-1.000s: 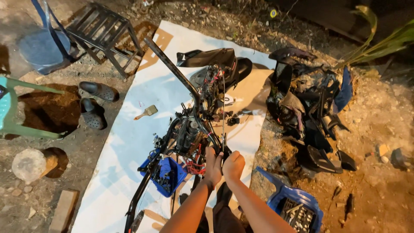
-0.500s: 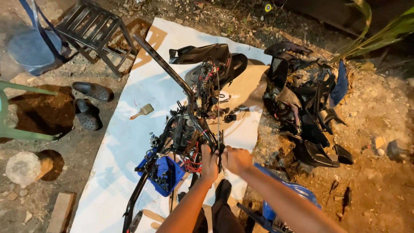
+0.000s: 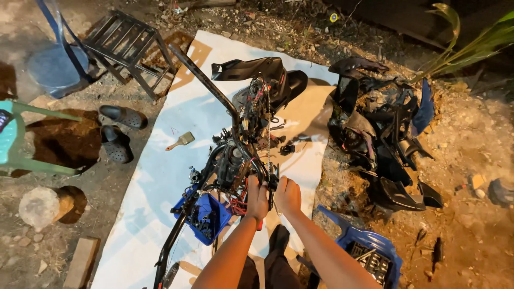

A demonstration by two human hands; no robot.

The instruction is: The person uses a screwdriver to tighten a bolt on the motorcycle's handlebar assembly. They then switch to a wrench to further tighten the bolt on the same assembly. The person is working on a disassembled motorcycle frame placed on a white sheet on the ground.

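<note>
Hands meet at the near end of a stripped black tubular motorcycle frame lying on a white plastic ground sheet — left hand with fingers wrapped around a frame tube, right hand with fingers curled narrow against the wiring just beside it. A small blue plastic parts bin sits left of the forearms, a blue plastic crate right — black fairing panels lie well apart on bare dirt.
</note>
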